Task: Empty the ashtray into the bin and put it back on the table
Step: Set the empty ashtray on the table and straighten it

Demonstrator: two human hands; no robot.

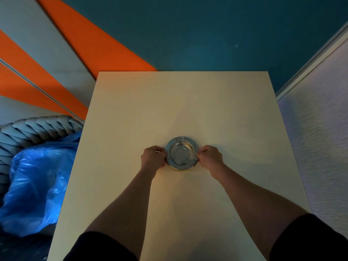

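Item 1, table [131, 113]: pale, plain top, fills the middle of my view; its near edge runs out of the bottom of the picture, and I cannot see any legs

Item 2, bin [22, 127]: low at my left, just beside the table's left edge, with a thick braided grey rim; only part of the rim shows, the rest is cut off by the left edge or hidden under item 3

Item 3, bag [35, 185]: blue, shiny, crumpled plastic lining the bin; I cannot see what lies inside it

Item 4, sleeves: dark, short, both cut off at the bottom edge; bare forearms reach forward over the table

Item 5, left hand [153, 157]: curled on the left rim of the ashtray, knuckles toward me; the fingertips are tucked out of my sight, so I read a closed pinch on the rim

Item 6, right hand [211, 157]: same pose on the right rim, closed on it, fingertips likewise hidden

Item 7, ashtray [181, 153]: round, shiny metal, wide flat rim around a shallow bowl, upright, held between both hands near the middle of the table. The bowl looks bare, only reflections. A thin shadow under the near rim; I cannot tell whether it rests on the table or is just above it
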